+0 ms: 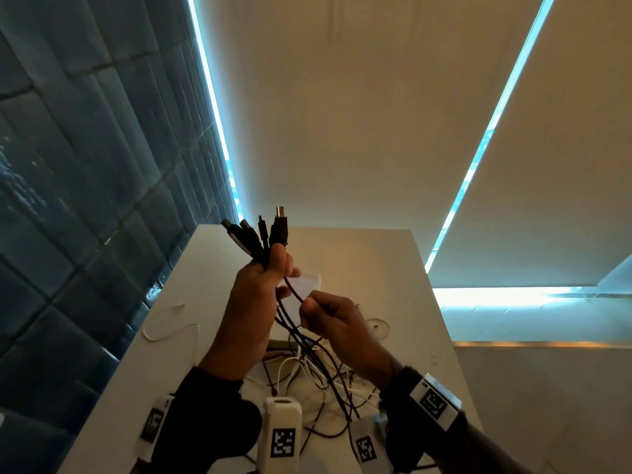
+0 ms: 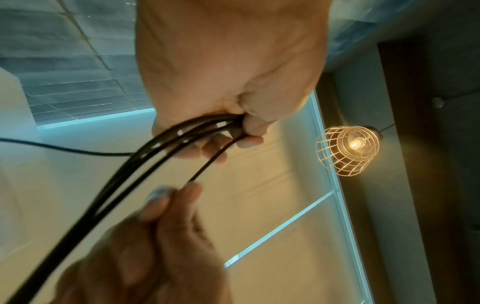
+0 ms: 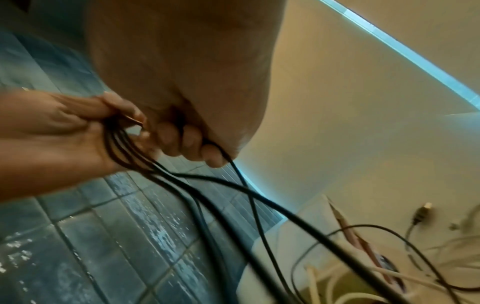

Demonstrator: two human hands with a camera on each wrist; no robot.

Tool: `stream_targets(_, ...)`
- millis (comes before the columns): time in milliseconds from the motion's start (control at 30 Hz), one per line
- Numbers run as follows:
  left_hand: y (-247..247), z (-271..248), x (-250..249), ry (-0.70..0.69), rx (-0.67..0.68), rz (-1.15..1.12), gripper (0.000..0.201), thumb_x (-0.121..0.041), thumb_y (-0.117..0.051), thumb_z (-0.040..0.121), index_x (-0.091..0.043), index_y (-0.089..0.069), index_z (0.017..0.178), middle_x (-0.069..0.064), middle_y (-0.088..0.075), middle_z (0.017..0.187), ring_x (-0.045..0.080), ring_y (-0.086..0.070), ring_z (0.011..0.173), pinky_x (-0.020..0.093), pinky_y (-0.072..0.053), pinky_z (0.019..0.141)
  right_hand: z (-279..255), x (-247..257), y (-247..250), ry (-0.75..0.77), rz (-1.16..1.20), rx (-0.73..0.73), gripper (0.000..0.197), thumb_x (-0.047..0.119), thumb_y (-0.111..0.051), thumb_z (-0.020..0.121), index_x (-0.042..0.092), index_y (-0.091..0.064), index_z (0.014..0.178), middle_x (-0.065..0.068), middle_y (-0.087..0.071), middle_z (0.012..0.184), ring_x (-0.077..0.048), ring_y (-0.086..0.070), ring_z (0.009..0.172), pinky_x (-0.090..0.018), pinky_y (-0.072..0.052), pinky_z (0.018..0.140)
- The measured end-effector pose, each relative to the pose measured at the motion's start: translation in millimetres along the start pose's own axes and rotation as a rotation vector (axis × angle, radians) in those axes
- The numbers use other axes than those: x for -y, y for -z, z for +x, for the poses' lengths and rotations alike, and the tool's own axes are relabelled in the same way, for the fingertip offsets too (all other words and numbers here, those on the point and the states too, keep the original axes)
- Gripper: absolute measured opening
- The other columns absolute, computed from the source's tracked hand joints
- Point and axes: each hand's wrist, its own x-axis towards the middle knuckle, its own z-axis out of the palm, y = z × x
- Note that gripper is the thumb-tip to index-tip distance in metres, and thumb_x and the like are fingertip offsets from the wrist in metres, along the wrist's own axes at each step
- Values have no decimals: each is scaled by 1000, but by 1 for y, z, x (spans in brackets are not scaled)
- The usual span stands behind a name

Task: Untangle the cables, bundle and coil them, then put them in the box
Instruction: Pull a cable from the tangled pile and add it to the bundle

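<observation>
The person's left hand (image 1: pixel 254 295) is raised above the white table (image 1: pixel 393 254), its fingers curled tightly round a bunch of black cables (image 1: pixel 301 340) just below their plugs (image 1: pixel 263 232), which fan upward out of the fist. From the underside of that fist the cables hang down toward the table. The right hand (image 1: pixel 331 319) sits just beside and slightly lower than the left, pinching a single thin black cable (image 1: pixel 294 289) between thumb and fingertips; the left wrist view shows this strand running from the left fist to the right fingertips (image 2: pixel 191 190). Beneath both hands a loose tangle of white cables (image 1: pixel 297 367) and dark ones lies spread on the table. One thin white cable (image 1: pixel 171 325) loops apart near the table's left edge. A caged lamp (image 2: pixel 349 148) glows in the left wrist view. The box cannot be made out for certain.
</observation>
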Motion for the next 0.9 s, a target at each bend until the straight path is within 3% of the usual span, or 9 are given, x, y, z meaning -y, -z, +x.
stream_targets(33, 0, 1, -2, 4, 21, -69, 36, -44, -40, 90, -15, -50, 70, 0, -55, 66, 17, -59, 70, 30, -48, 74, 1, -6, 2, -14, -24, -1, 29, 13, -43, 102, 9, -54, 75, 9, -47, 65, 2, -40, 58, -11, -36, 60)
stream_targets(100, 0, 1, -5, 4, 55, -156, 37, -39, -40, 93, -13, -45, 68, -5, -43, 54, 13, -47, 52, 28, -44, 63, 2, -16, 3, -29, -102, -6, 29, 14, -45, 102, 9, -54, 75, 12, -46, 65, 2, -40, 60, -13, -37, 62)
stream_targets(167, 0, 1, -7, 0, 38, -171, 37, -32, -38, 99, -13, -43, 67, -8, -31, 48, 9, -28, 44, 23, -33, 50, 6, -25, 1, -36, -176, 7, 29, 17, -45, 102, 15, -54, 74, 11, -47, 66, -3, -42, 63, -21, -39, 65)
stream_targets(233, 1, 1, -11, -9, 32, -194, 36, -28, -37, 101, -13, -42, 68, -7, -27, 49, 8, -21, 43, 23, -23, 44, 9, -34, -2, -38, -232, 9, 31, 21, -45, 101, 25, -51, 71, 12, -48, 67, -6, -43, 65, -26, -40, 66)
stream_targets(467, 8, -1, -22, -8, 63, -162, 35, -21, -36, 102, -14, -39, 68, -5, -26, 54, 12, -18, 48, 38, -12, 55, 15, -66, -7, -71, -240, -30, 32, 17, -45, 101, 25, -51, 71, 11, -48, 69, -4, -43, 64, -21, -39, 63)
stream_targets(567, 15, 0, -29, -32, 24, -199, 35, -20, -36, 102, -16, -41, 67, -5, -25, 53, 10, -19, 45, 32, -14, 50, 17, -77, -7, -112, -269, -29, 32, 18, -44, 101, 27, -51, 72, 11, -48, 70, -1, -44, 63, -17, -39, 61)
stream_targets(733, 28, 0, -43, -77, 22, -242, 34, -20, -34, 102, -17, -42, 69, -8, -25, 51, 8, -18, 41, 30, -12, 46, 12, -93, -5, -209, -275, -18, 31, 8, -44, 99, 18, -52, 71, 9, -49, 67, 3, -43, 56, -18, -38, 60)
stream_targets(900, 38, 5, -29, 32, -53, -255, 32, -23, -36, 101, -19, -42, 70, -7, -29, 48, 6, -19, 37, 21, -14, 38, 37, -57, -5, -192, -123, -215, 21, 12, -53, 96, 2, -67, 82, 6, -52, 62, -2, -42, 51, -21, -35, 53)
